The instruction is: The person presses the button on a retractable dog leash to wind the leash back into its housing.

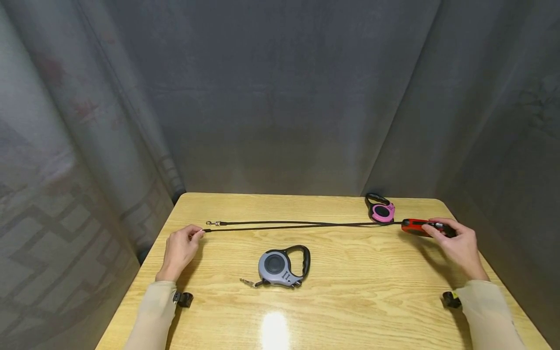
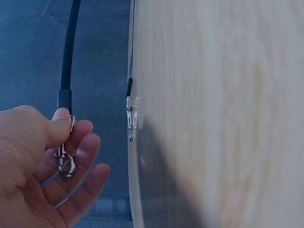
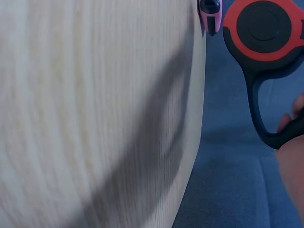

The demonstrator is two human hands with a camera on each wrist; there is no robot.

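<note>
- The left hand (image 1: 179,250) rested at the left side of the table (image 1: 350,301); its thumb and fingers (image 2: 78,142) were pinched on the metal clip (image 2: 66,164) at the end of a black cord (image 1: 302,226).
- A second clip (image 1: 213,223) lay on the table just beyond the left hand, at the end of a second cord running beside the first.
- The black cord stretched straight across the table from the left hand to the red leash reel (image 1: 417,227) on the right.
- A grey leash reel (image 1: 280,267) with a black handle lay on the table near the middle, on the near side of the cord and apart from both hands.
- A pink leash reel (image 1: 382,211) lay near the far right corner, just beside the red reel.
- The right hand (image 1: 459,245) held the red leash reel at the right edge; its fingers were curled round the black handle (image 3: 266,128).
- Grey curtains (image 1: 280,97) enclosed the table on three sides.
</note>
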